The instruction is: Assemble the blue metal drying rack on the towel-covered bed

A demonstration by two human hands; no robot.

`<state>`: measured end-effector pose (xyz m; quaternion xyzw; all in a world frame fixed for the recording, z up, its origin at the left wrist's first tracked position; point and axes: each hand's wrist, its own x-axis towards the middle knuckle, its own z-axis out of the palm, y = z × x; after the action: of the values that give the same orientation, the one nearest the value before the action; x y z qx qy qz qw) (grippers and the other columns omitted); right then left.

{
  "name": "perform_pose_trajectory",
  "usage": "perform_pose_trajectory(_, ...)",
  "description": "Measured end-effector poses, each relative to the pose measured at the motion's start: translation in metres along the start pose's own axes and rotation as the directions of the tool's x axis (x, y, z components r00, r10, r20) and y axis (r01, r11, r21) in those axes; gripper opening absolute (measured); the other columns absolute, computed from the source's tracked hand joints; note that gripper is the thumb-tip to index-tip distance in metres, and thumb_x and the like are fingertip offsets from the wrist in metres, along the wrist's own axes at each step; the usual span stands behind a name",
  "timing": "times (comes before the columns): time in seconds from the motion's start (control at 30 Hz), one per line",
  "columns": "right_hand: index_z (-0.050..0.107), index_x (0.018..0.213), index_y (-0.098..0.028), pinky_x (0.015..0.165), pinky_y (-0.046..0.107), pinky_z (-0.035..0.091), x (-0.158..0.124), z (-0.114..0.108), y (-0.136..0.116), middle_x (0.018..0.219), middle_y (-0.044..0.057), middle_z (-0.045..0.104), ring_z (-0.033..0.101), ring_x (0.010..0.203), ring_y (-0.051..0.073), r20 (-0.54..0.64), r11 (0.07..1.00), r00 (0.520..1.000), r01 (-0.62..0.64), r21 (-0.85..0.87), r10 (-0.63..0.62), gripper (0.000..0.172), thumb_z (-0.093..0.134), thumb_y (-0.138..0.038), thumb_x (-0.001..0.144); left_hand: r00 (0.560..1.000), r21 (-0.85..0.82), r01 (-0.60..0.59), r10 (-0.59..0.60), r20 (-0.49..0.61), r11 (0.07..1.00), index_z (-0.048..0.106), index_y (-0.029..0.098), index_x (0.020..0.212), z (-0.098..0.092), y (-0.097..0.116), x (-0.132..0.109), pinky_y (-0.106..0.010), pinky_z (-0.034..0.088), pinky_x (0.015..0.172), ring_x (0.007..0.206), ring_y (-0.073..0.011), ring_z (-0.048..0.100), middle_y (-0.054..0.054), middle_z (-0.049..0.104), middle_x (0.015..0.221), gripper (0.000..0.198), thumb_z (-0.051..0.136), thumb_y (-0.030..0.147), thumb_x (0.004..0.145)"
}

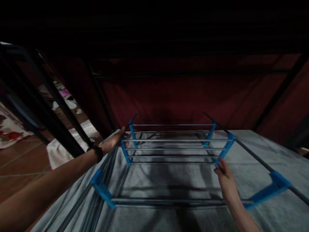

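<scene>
A metal rack frame (169, 140) of grey tubes and blue plastic connectors lies on a grey fabric sheet (256, 180). My left hand (113, 141), with a dark band at the wrist, reaches to the frame's left side and closes on a blue side piece (125, 149). My right hand (225, 180) pinches the blue connector (224, 151) at the frame's right side. A nearer tier of tubes (166, 201) with blue end pieces runs across below my hands.
A dark red fabric wall (183, 96) with black poles stands behind the rack. Black tubes (48, 106) slant across the left. Beyond them lie a reddish tiled floor (21, 161), a white cloth (60, 151) and a patterned rug (9, 129). The scene is dim.
</scene>
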<state>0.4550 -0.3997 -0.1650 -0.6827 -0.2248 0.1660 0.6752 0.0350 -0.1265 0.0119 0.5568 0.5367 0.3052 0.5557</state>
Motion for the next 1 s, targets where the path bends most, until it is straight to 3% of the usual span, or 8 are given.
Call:
perform_pose_trajectory(0.1, 0.056, 0.130, -0.028, 0.103, 0.051, 0.042, -0.038, -0.008, 0.013, 0.116, 0.008, 0.068, 0.064, 0.109, 0.031, 0.181, 0.996, 0.983, -0.026, -0.080, 0.040, 0.061, 0.060, -0.040, 0.071, 0.999, 0.032, 0.018, -0.017, -0.032, 0.999, 0.057, 0.011, 0.099, -0.002, -0.002, 0.007, -0.025, 0.046, 0.048, 0.050, -0.0172, 0.059, -0.004, 0.062, 0.059, 0.065, 0.035, 0.071, 0.087)
perform_pose_trajectory(0.23, 0.059, 0.124, -0.032, 0.097, 0.052, 0.047, -0.069, -0.007, 0.009, 0.128, 0.008, 0.061, 0.063, 0.109, 0.030, 0.199, 0.934, 0.937, 0.321, -0.157, -0.288, 0.045, 0.051, -0.035, 0.080, 0.990, -0.008, 0.034, -0.034, -0.138, 0.999, 0.060, 0.013, 0.090, -0.003, -0.001, 0.011, -0.024, 0.042, 0.042, 0.047, -0.0167, 0.058, -0.005, 0.062, 0.058, 0.064, 0.037, 0.073, 0.084)
perform_pose_trajectory(0.43, 0.056, 0.129, -0.036, 0.098, 0.050, 0.047, -0.088, 0.008, 0.008, 0.129, 0.004, 0.060, 0.057, 0.118, 0.027, 0.413, 0.629, 0.673, 0.733, -0.260, -0.614, 0.048, 0.042, -0.021, 0.086, 0.992, -0.086, 0.023, -0.033, -0.118, 0.996, 0.063, 0.016, 0.072, 0.006, 0.003, -0.001, -0.034, 0.051, 0.052, 0.049, -0.0222, 0.060, -0.010, 0.064, 0.058, 0.061, 0.039, 0.071, 0.084)
perform_pose_trajectory(0.57, 0.053, 0.133, -0.038, 0.095, 0.045, 0.048, -0.097, 0.012, 0.011, 0.126, 0.003, 0.063, 0.061, 0.113, 0.024, 0.494, 0.477, 0.540, 0.840, -0.259, -0.681, 0.054, 0.043, -0.015, 0.085, 0.961, 0.154, -0.008, 0.050, -0.272, 0.988, 0.067, 0.014, 0.078, 0.005, 0.009, -0.003, -0.037, 0.053, 0.067, 0.074, -0.0301, 0.068, -0.013, 0.070, 0.069, 0.062, 0.039, 0.069, 0.085)
perform_pose_trajectory(0.7, 0.057, 0.130, -0.033, 0.095, 0.043, 0.048, -0.101, 0.015, 0.007, 0.124, 0.004, 0.064, 0.060, 0.113, 0.023, 0.528, 0.447, 0.513, 0.856, -0.259, -0.677, 0.052, 0.040, -0.011, 0.086, 0.917, 0.551, -0.104, 0.295, -0.269, 0.828, 0.070, 0.014, 0.093, -0.002, 0.018, -0.007, -0.036, 0.045, 0.095, 0.116, -0.0340, 0.059, -0.015, 0.073, 0.097, 0.062, 0.046, 0.069, 0.082)
perform_pose_trajectory(0.8, 0.059, 0.126, -0.028, 0.095, 0.041, 0.048, -0.100, 0.016, 0.005, 0.121, 0.006, 0.065, 0.060, 0.111, 0.022, 0.535, 0.418, 0.493, 0.869, -0.265, -0.686, 0.048, 0.039, -0.010, 0.087, 0.911, 0.627, -0.204, 0.380, -0.159, 0.752, 0.070, 0.014, 0.098, -0.004, 0.026, -0.016, -0.034, 0.042, 0.100, 0.123, -0.0312, 0.054, -0.014, 0.071, 0.109, 0.069, 0.041, 0.074, 0.081)
perform_pose_trajectory(0.9, 0.059, 0.124, -0.023, 0.094, 0.041, 0.047, -0.101, 0.017, 0.005, 0.121, 0.007, 0.065, 0.059, 0.110, 0.022, 0.541, 0.377, 0.465, 0.885, -0.272, -0.701, 0.044, 0.039, -0.009, 0.088, 0.928, 0.630, -0.230, 0.362, -0.086, 0.741, 0.069, 0.013, 0.092, -0.007, 0.027, -0.030, -0.032, 0.045, 0.097, 0.116, -0.0299, 0.058, -0.013, 0.072, 0.107, 0.075, 0.039, 0.080, 0.077)
perform_pose_trajectory(1.0, 0.060, 0.122, -0.022, 0.093, 0.040, 0.047, -0.101, 0.018, 0.006, 0.120, 0.008, 0.065, 0.059, 0.108, 0.021, 0.539, 0.373, 0.464, 0.886, -0.277, -0.703, 0.042, 0.040, -0.008, 0.088, 0.973, 0.563, -0.175, 0.229, -0.027, 0.808, 0.069, 0.013, 0.092, -0.014, 0.015, -0.044, -0.035, 0.051, 0.087, 0.100, -0.0298, 0.064, -0.012, 0.073, 0.098, 0.078, 0.041, 0.083, 0.072)
